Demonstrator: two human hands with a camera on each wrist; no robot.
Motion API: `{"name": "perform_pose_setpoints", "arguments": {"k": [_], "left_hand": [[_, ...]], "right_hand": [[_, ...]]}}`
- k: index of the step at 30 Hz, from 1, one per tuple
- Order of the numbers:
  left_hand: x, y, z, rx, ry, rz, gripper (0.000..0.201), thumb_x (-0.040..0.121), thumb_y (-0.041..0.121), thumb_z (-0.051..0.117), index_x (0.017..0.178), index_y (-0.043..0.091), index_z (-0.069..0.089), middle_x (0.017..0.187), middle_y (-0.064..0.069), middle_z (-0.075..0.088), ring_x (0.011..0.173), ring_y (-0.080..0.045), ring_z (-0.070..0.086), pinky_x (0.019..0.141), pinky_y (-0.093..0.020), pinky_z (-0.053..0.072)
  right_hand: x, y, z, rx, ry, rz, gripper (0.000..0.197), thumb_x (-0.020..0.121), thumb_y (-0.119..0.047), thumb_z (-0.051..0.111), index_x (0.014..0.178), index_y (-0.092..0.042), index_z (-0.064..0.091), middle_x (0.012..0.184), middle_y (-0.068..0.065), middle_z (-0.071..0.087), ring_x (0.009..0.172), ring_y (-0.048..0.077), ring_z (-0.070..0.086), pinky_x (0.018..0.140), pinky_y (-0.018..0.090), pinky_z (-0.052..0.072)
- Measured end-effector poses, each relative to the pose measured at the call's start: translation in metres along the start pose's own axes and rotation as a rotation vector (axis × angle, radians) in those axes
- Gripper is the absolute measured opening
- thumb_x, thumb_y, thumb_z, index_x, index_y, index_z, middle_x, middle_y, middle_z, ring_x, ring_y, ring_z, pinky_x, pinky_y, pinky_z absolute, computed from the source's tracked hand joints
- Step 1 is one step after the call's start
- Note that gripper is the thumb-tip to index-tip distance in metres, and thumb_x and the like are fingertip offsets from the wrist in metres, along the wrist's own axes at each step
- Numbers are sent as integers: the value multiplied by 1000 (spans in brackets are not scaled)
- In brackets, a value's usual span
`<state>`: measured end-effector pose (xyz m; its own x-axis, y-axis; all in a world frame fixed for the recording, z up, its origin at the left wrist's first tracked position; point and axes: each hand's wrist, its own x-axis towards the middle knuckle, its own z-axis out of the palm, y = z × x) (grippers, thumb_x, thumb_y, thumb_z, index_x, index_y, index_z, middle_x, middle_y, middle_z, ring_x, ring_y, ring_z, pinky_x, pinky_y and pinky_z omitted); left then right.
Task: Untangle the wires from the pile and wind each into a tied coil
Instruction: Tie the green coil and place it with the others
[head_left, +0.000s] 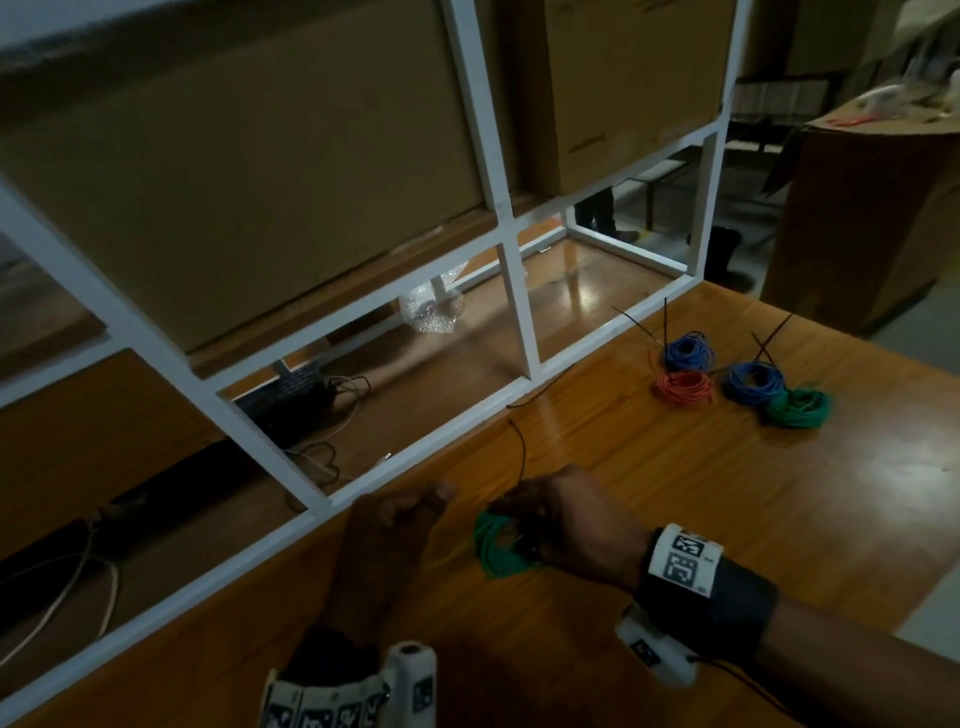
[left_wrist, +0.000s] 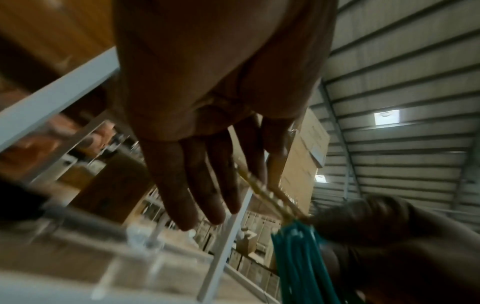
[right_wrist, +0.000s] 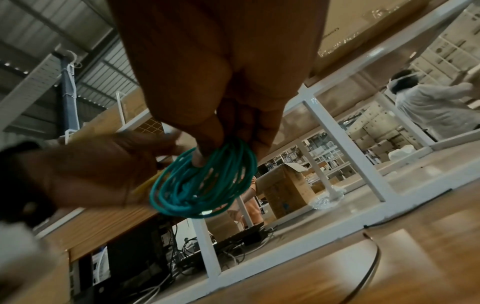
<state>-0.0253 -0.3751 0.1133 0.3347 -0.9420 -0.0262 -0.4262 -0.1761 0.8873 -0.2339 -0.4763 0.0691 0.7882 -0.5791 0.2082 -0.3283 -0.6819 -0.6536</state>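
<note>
Our right grip (head_left: 561, 519) pinches the green coiled wire bundle (head_left: 501, 553), and its tying seems unfinished. Four tied coloured wire coils (head_left: 753, 382) lie far beyond. Left grip (head_left: 395, 525): we cannot tell.

Coil cluster (head_left: 753, 382) sits on table (head_left: 675, 519) beyond right hand (head_left: 566, 525).

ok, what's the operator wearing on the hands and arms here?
No gloves, no sleeves in view. Right hand: wide dark wrist band carrying a white block of black square markers; white camera housing under the wrist, thin black cable trailing back along the forearm. Left hand: white strap of black markers, white rounded camera module with a dark lens on top.
</note>
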Motion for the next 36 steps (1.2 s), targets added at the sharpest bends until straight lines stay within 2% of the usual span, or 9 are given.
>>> {"name": "perform_pose_setpoints", "arguments": {"k": [3, 6, 9, 14, 20, 24, 26, 30, 36], "left_hand": [[9, 16, 11, 56, -46, 104, 18, 79, 30, 78, 96, 22, 79, 85, 6, 76, 74, 2, 68, 67, -19, 55], [8, 1, 27, -126, -200, -28, 25, 77, 21, 79, 102, 23, 76, 99, 2, 77, 94, -11, 72, 77, -27, 59], [14, -6, 45, -283, -161, -165, 23, 80, 7, 75, 100, 19, 75, 98, -4, 77, 94, -19, 73, 72, -26, 60], [20, -19, 58, -185, -179, -155, 14, 80, 25, 75, 89, 36, 77, 94, 6, 77, 92, -12, 73, 74, -27, 60], [24, -28, 74, -255, 13, -165, 15, 90, 11, 67, 103, 14, 72, 86, 7, 76, 80, -4, 72, 62, -16, 55], [29, -34, 79, -330, -14, -237, 24, 90, 17, 68, 112, 7, 71, 92, 0, 78, 87, -12, 74, 66, -21, 58], [33, -37, 78, -485, -77, -352, 30, 87, 21, 68, 113, 5, 70, 104, -9, 76, 98, -21, 72, 76, -31, 60], [47, -50, 71, -718, -87, -521, 28, 82, 22, 66, 103, 4, 70, 106, -14, 74, 96, -26, 72, 76, -36, 57], [62, -53, 65, -689, -50, -587, 34, 71, 22, 72, 101, 5, 71, 101, -11, 76, 95, -25, 73, 80, -38, 55]], "right_hand": [[3, 9, -3, 1, 4, -100, 44, 86, -10, 75, 130, -10, 70, 129, 8, 71, 111, 20, 71, 85, 34, 62], [10, 18, -9, 43, 28, -115, 45, 84, -7, 74, 129, -11, 71, 125, 6, 73, 108, 17, 72, 83, 28, 62], [14, 30, -8, 73, 28, -120, 42, 85, -6, 72, 126, -11, 73, 121, 5, 74, 104, 15, 72, 79, 26, 62], [15, 47, -2, 87, -40, -150, 33, 93, -19, 67, 124, -13, 73, 119, 5, 75, 97, 17, 75, 72, 34, 63], [32, 64, 6, 144, -25, -135, 34, 90, -5, 71, 124, -12, 74, 121, 4, 75, 103, 14, 73, 80, 26, 62], [41, 76, 4, 99, -54, -173, 35, 89, -1, 70, 123, -11, 74, 120, 5, 75, 100, 14, 72, 76, 20, 60], [43, 81, 5, 68, -80, -205, 37, 89, 0, 69, 125, -9, 73, 123, 7, 73, 103, 17, 72, 77, 26, 61], [50, 84, 9, -42, -91, -282, 45, 84, 2, 71, 129, 0, 67, 126, 16, 70, 110, 30, 70, 83, 39, 62], [55, 88, 15, -62, -69, -324, 43, 89, 0, 69, 131, -1, 66, 128, 16, 69, 113, 32, 68, 84, 38, 61]]}}
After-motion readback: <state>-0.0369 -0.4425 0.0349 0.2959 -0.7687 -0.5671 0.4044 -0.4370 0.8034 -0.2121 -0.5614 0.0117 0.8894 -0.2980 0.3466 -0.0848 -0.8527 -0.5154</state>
